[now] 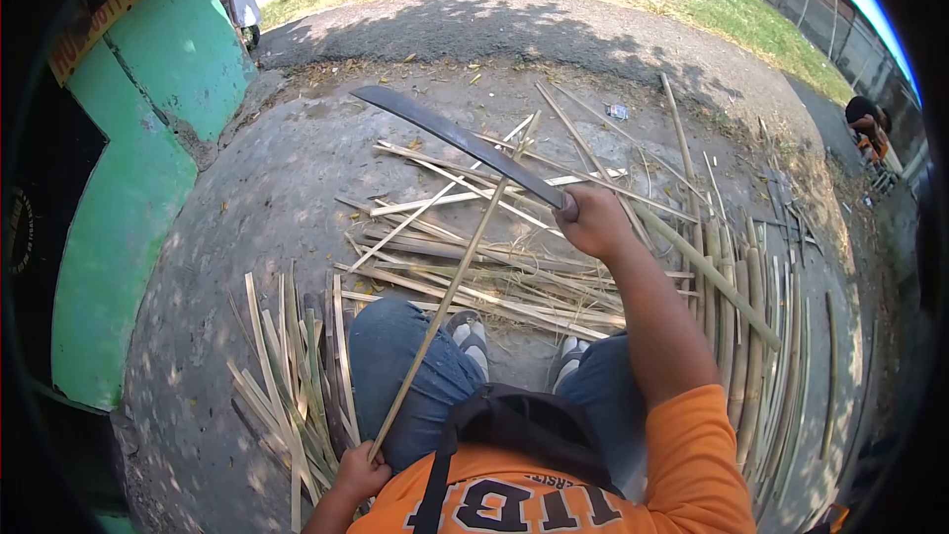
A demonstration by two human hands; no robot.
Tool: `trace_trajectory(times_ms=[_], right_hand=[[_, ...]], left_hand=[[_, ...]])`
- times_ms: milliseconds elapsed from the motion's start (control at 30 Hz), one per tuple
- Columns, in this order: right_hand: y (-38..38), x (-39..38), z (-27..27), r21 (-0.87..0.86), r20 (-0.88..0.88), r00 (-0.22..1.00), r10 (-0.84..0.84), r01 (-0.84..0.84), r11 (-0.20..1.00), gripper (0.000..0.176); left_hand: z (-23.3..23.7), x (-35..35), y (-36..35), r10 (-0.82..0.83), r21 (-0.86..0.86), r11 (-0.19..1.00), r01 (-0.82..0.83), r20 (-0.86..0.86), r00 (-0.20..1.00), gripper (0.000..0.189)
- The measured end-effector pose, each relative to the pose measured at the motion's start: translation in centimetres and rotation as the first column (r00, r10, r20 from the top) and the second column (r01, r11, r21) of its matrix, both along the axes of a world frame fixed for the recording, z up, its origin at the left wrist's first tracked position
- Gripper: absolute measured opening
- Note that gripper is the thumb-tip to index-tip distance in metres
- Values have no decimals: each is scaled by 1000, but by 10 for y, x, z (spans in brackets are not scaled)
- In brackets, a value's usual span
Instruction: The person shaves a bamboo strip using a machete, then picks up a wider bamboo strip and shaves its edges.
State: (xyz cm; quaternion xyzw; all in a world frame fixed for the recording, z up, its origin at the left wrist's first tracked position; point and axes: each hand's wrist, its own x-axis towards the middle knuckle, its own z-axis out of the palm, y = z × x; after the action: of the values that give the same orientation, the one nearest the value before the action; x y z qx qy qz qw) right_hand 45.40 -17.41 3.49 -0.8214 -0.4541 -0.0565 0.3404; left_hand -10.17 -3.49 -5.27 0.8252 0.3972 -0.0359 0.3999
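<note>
My right hand (595, 222) is wrapped round the handle of a machete (455, 138), whose long dark blade points up and to the left. A thin bamboo strip (440, 316) runs slantwise from my lap up to the blade, and the blade crosses it near its far end. The lower end of that strip is in my left hand (361, 477), fingers closed round it beside my left thigh. Beyond my shoes lies a loose pile of split bamboo strips (474, 277).
More split strips (287, 376) lie in a bundle by my left knee. Bamboo poles (736, 336) lie to the right. A green wall (119, 247) stands at left, a paved road (474, 30) runs ahead, and another person (868, 129) is at far right.
</note>
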Motion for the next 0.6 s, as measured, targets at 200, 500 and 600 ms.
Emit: trace_trajectory(times_ms=[200,500,600], right_hand=[[18,-68,17,-327,201,894,401,-324,888,10],[12,3,-3,-79,109,989,-99,108,991,11],[0,20,-10,-29,13,987,-163,163,986,14]], left_hand=[[4,2,0,27,-47,999,-28,-19,999,17],[8,2,-5,56,-40,998,-57,-33,998,16],[12,4,-3,37,7,999,-37,-47,998,17]])
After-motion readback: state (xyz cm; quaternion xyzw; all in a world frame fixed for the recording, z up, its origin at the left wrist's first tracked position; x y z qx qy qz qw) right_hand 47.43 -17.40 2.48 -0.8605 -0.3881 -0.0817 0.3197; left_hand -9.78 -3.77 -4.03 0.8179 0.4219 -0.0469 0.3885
